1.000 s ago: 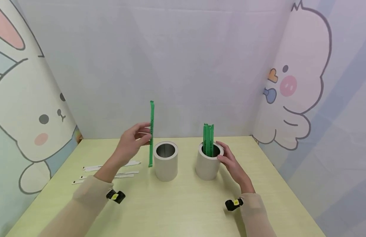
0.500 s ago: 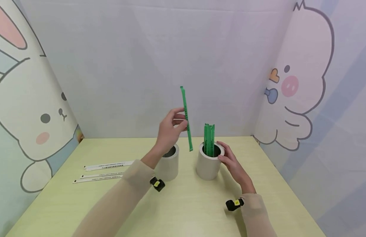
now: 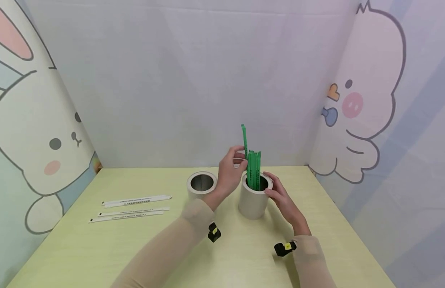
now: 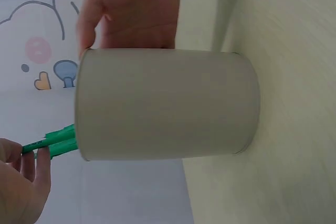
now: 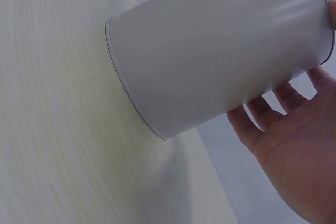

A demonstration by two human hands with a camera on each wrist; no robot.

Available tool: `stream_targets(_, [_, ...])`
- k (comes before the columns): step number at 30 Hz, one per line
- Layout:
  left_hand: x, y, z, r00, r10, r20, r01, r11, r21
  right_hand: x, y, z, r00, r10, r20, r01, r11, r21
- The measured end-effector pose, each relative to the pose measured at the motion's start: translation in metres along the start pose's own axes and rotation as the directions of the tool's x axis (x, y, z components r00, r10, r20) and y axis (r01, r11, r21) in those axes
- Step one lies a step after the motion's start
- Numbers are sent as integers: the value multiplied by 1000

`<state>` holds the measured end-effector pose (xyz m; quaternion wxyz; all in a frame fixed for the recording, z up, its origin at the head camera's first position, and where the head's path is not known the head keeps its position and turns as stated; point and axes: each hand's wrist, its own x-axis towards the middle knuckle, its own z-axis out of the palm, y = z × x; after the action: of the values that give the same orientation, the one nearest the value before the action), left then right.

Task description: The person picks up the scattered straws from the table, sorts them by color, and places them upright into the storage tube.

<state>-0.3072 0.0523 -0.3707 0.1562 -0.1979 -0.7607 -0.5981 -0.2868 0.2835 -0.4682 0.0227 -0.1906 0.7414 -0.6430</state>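
Note:
My left hand (image 3: 228, 171) pinches a green-wrapped straw (image 3: 244, 138) upright between thumb and fingers. The straw's lower part runs down to the mouth of the right canister (image 3: 252, 205), left of a bundle of green-wrapped straws (image 3: 254, 170) standing inside. How deep its lower end sits is hidden. On the canister's right side, my right hand (image 3: 282, 200) holds it near the rim, thumb at the front. In the right wrist view, several fingertips press the wall of this grey-white canister (image 5: 226, 45). The left wrist view shows the straw tips at the canister's mouth.
A second grey-white canister (image 3: 192, 193) stands to the left, partly behind my left wrist, its visible inside dark. Several white-wrapped straws (image 3: 132, 217) lie on the left of the pale table (image 3: 240, 256). Cartoon-printed fabric walls enclose the back and sides.
My left hand has carried the green-wrapped straw rightward, past the left canister, then lowered it at the right canister's mouth. My right hand has stayed on that canister.

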Motion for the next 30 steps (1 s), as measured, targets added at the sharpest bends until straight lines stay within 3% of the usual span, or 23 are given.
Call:
stream_targets(7, [-11,-15,6,1000,-14,16,14,999,45,1,-1,0,1000,-17,7,18,1000,-6])
stream_targets(16, [-11,-13,-2,999,-23,40,20,998,55,0,1,0,1000,-14,6,14,1000,-5])
stream_targets(22, [-13,2,-34,996,41,83,-47,996,70,-1,0,-1,1000,-4,6,4,1000,-15])
stream_targets(30, [-14,7,-95,991,97,91,-109,985,134,-2,-16,1,999,-7,-39,4,996,-84])
